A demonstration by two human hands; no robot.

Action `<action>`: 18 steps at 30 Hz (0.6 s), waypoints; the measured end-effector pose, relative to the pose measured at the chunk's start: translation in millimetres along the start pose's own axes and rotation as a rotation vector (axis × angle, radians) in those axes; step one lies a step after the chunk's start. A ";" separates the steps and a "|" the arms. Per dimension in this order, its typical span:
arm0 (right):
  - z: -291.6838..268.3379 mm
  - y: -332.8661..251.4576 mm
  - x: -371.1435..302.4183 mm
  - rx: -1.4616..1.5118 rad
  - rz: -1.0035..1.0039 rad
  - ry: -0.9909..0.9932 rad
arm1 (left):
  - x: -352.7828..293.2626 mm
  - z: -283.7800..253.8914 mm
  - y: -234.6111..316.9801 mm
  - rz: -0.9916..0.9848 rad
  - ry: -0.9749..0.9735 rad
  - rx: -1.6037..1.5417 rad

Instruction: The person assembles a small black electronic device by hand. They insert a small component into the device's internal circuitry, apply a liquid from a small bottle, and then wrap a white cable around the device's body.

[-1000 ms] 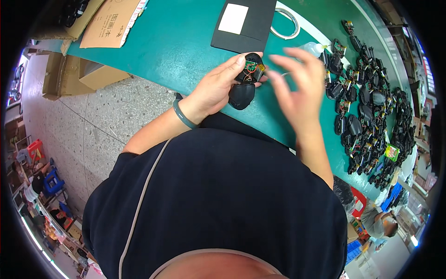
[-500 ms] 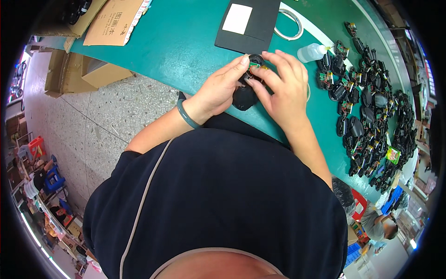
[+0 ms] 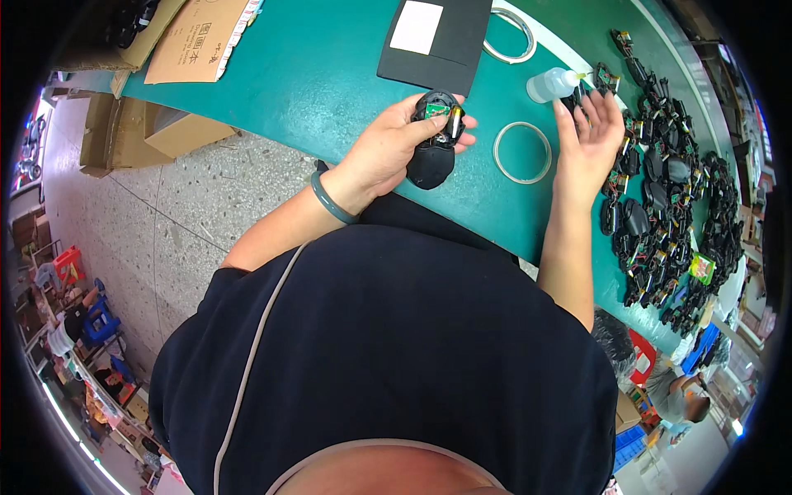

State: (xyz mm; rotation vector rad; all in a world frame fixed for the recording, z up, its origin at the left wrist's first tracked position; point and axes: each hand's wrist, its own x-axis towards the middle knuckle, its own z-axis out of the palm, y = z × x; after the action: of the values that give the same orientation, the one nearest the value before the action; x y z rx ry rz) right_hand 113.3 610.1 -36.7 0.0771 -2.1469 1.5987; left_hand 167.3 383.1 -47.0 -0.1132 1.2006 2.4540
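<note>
In my left hand (image 3: 396, 142) is an opened black electronic device (image 3: 431, 169) with two rounded parts, one above the other. The fingers wrap behind it, and the thumb rests over a small green circuit board (image 3: 437, 109) in the upper part. Beside that board is a shiny yellowish piece. Off to the right, my right hand (image 3: 589, 136) is raised over the table with its palm turned up and its fingers apart, nothing seen in it. Just beyond its fingertips stands a clear squeeze bottle (image 3: 551, 85), next to the many similar black devices (image 3: 656, 198).
The green table (image 3: 305, 91) carries a black folder (image 3: 445, 70) with a pale sheet and two tape rings (image 3: 523, 124) (image 3: 528, 54). A brown paper pad (image 3: 198, 41) sits at the far left. Below the table's left edge is an open carton (image 3: 124, 132). Another person (image 3: 672, 392) is at lower right.
My right hand has let go of the black device and moved right toward the bottle, its fingers opening. My left hand keeps the device, now fully visible, and a tape ring is uncovered.
</note>
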 end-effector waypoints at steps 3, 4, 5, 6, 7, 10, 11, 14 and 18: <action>4.9 15.1 13.4 -0.064 0.001 -0.094 | 0.9 0.3 1.0 -0.011 0.006 0.014; 5.8 17.9 16.6 -0.101 0.008 -0.129 | 1.1 0.9 1.3 -0.014 -0.001 0.007; 8.3 20.1 19.3 -0.132 0.014 -0.169 | 0.7 1.1 1.6 -0.014 -0.001 0.001; 10.4 21.1 21.0 -0.104 0.035 -0.191 | 0.3 0.9 1.9 -0.014 -0.002 -0.005; 11.0 20.1 22.2 -0.114 0.055 -0.214 | 0.8 -0.7 1.6 -0.020 -0.011 -0.022; 11.6 14.1 24.2 -0.107 0.078 -0.265 | 2.1 -6.0 0.2 -0.041 -0.038 -0.057; 11.8 11.3 22.1 -0.072 0.059 -0.276 | 2.1 -6.6 0.5 -0.044 -0.040 -0.056; 6.8 -17.0 18.7 -0.262 -0.229 -0.416 | 0.9 -5.3 2.5 -0.042 -0.052 -0.026; 10.7 -42.9 13.7 -0.445 -0.454 -0.509 | 1.8 -3.8 2.3 -0.055 -0.068 0.013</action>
State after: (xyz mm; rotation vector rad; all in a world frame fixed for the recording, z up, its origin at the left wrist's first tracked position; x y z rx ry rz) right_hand 110.9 589.5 4.6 0.8387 -2.5620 0.8811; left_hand 164.4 379.5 -48.1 -0.0581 1.1694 2.3823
